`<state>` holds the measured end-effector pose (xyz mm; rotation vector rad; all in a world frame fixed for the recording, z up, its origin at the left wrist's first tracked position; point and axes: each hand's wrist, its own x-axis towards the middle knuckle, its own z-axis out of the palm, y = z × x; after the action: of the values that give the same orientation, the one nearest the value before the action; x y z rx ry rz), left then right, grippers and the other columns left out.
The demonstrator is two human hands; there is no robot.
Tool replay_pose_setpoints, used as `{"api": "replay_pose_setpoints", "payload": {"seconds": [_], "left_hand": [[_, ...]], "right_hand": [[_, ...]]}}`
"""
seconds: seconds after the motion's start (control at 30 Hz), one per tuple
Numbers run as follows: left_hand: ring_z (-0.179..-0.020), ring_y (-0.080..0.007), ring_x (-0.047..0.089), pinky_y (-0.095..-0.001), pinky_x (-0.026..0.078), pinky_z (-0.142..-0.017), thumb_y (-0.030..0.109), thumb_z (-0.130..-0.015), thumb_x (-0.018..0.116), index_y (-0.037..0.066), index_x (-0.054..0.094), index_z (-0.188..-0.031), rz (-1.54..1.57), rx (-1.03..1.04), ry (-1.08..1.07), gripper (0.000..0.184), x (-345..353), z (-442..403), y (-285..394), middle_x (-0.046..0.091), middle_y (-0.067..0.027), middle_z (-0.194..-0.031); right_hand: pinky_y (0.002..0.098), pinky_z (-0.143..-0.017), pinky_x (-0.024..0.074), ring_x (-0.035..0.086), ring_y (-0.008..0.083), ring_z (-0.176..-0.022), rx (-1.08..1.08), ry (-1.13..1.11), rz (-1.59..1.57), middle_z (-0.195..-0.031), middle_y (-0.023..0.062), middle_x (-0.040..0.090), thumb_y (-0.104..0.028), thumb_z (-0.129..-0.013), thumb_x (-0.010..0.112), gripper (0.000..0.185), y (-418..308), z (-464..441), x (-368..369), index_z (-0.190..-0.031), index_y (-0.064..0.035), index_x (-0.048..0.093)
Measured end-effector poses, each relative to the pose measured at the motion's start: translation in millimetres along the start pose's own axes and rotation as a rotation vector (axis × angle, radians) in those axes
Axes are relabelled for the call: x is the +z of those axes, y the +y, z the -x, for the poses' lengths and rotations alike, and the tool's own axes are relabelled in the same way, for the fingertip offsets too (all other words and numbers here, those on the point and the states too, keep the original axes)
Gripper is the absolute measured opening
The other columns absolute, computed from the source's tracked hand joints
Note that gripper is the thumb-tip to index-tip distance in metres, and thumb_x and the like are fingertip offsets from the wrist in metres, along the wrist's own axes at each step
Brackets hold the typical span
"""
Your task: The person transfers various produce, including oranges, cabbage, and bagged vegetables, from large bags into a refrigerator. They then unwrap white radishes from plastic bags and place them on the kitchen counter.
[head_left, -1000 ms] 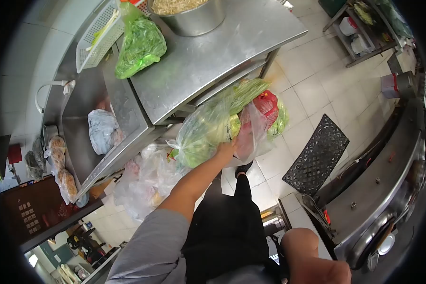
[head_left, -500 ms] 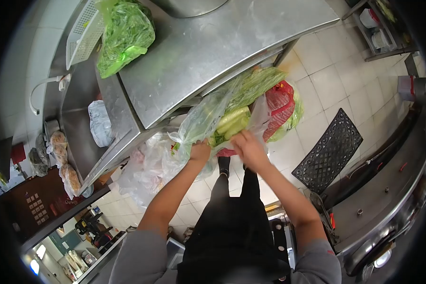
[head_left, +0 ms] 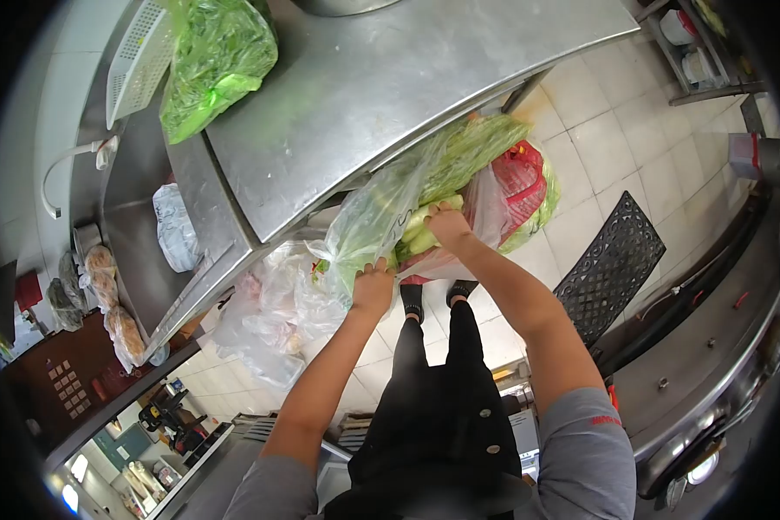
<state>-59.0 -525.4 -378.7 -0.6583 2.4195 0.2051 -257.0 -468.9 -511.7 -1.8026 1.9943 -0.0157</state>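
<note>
A clear plastic bag (head_left: 366, 217) lies open below the steel table, with long pale green vegetables (head_left: 418, 232) inside, perhaps gourds or cucumbers. My left hand (head_left: 373, 286) is closed on the near edge of this bag. Reaching into its mouth, my right hand (head_left: 448, 225) has its fingers curled over one of the pale green vegetables; the fingertips are partly hidden. Behind it lies a bag of leafy greens (head_left: 481, 156). To the right sits a red mesh bag (head_left: 522, 186) with more greens beside it.
The steel table (head_left: 355, 95) overhangs the bags, its edge close to my arms. A bag of greens (head_left: 221, 65) and a white basket (head_left: 139, 65) stand on the left. More plastic bags (head_left: 277, 303) lie on the floor. A black mat (head_left: 611, 269) lies right, before the stove counter (head_left: 676, 355).
My right hand has moved from the bag's near edge forward and into its mouth, onto the vegetables. My left hand stays on the bag, slightly lower in view.
</note>
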Motion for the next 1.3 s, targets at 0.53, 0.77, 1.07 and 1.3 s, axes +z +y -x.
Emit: {"api": "replay_pose_setpoints", "payload": {"seconds": [0.53, 0.77, 1.07, 1.3], "left_hand": [[-0.097, -0.0327, 0.06, -0.0436, 0.051, -0.078, 0.011, -0.079, 0.058, 0.013, 0.063, -0.104, -0.029, 0.119, -0.112, 0.025, 28, -8, -7, 0.053, -0.0123, -0.117], [-0.095, -0.0317, 0.061, -0.0445, 0.051, -0.077, 0.01, -0.08, 0.057, 0.011, 0.058, -0.105, 0.071, 0.205, 0.096, 0.026, 15, 5, -1, 0.055, -0.0094, -0.112], [-0.088, -0.0302, 0.065, -0.0439, 0.052, -0.073, 0.014, -0.085, 0.055, 0.01, 0.061, -0.101, 0.092, 0.253, 0.158, 0.018, 11, 11, -3, 0.062, -0.0092, -0.103], [-0.08, -0.0365, 0.064, -0.0474, 0.049, -0.066, 0.02, -0.092, 0.05, 0.009, 0.057, -0.093, 0.493, -0.027, 0.175, 0.013, -7, 2, -15, 0.066, -0.0147, -0.088]], "right_hand": [[0.0375, -0.083, 0.05, 0.053, 0.024, -0.109, -0.07, 0.232, 0.058, -0.107, 0.0078, 0.058, -0.013, -0.075, 0.06, 0.017, -30, 82, -99, -0.091, -0.0099, 0.067], [0.0477, -0.095, 0.0425, 0.047, 0.0311, -0.118, 0.547, 0.107, 0.031, -0.117, 0.0101, 0.055, -0.01, -0.078, 0.058, 0.032, -28, 116, -21, -0.109, -0.0107, 0.064], [0.039, -0.083, 0.0487, 0.062, 0.0355, -0.089, 0.423, 0.13, -0.971, -0.089, 0.0165, 0.066, -0.005, -0.08, 0.054, 0.023, -111, 36, 9, -0.099, 0.0009, 0.065], [0.0323, -0.065, 0.0521, 0.063, 0.0136, -0.071, 0.428, 0.234, -1.688, -0.088, 0.0091, 0.066, -0.015, -0.085, 0.066, 0.02, -123, 87, -34, -0.093, 0.0032, 0.065]]}}
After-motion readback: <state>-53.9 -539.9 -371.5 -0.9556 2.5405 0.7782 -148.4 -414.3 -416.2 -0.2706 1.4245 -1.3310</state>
